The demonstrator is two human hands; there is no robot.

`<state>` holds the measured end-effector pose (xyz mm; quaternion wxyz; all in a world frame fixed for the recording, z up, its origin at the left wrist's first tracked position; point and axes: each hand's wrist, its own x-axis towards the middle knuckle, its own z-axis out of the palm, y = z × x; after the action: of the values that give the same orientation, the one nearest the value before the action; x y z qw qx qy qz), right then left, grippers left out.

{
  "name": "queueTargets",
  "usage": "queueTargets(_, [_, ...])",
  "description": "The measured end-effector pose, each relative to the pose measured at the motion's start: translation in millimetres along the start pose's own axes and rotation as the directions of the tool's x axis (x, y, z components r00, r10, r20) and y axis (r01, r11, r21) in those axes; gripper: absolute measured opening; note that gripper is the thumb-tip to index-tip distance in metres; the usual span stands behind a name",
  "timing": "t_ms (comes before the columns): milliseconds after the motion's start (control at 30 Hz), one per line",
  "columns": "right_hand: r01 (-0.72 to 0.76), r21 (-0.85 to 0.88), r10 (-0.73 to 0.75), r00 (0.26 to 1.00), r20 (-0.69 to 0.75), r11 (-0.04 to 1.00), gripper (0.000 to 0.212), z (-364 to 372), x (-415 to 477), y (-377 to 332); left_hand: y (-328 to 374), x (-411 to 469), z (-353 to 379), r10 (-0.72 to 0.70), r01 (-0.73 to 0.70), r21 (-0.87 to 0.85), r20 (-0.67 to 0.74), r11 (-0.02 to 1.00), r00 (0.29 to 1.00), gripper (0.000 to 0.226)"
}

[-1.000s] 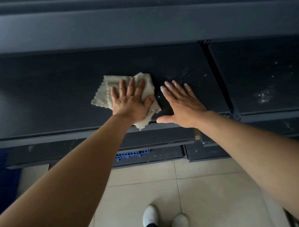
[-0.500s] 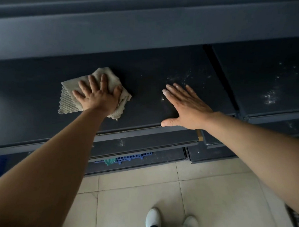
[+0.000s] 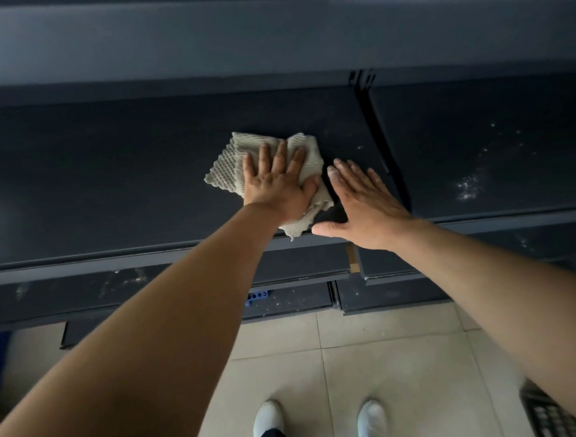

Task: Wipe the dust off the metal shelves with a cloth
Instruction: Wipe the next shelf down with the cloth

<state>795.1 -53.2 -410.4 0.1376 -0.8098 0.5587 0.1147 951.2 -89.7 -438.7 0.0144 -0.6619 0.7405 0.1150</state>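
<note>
A beige, waffle-textured cloth lies crumpled on the dark grey metal shelf, right of the shelf's middle and close to its right end. Its near corner reaches the shelf's front edge. The left hand lies flat on top of the cloth, palm down, fingers straight and slightly spread, pressing it to the shelf rather than clutching it. The far and left parts of the cloth stick out beyond the fingers.

Just right of the cloth, the right hand rests palm down on the bare shelf, open, with its fingers straight and close together and pointing far and left. Its thumb stretches left along the front edge towards the cloth's near corner; whether they touch cannot be told.

A dark upright post divides this shelf from a neighbouring dark metal shelf on the right, which carries pale dust specks. Lower dark shelves jut out nearer, streaked with dust, and a small blue perforated plastic piece lies on one of them. Nearest is a pale tiled floor with two white shoes on it
</note>
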Motion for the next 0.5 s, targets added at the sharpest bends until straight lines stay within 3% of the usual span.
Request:
queueTargets(300, [0.065, 0.019, -0.065, 0.998, 0.020, 0.998, 0.101, 4, -22, 21, -3, -40, 7, 0.073, -0.073, -0.004, -0.022, 0.997, 0.997, 0.061])
queueTargets(500, [0.131, 0.004, -0.131, 0.991, 0.007, 0.991, 0.089, 4, -23, 30, -42, -63, 6, -0.233, 0.233, 0.001, -0.053, 0.972, 0.971, 0.067])
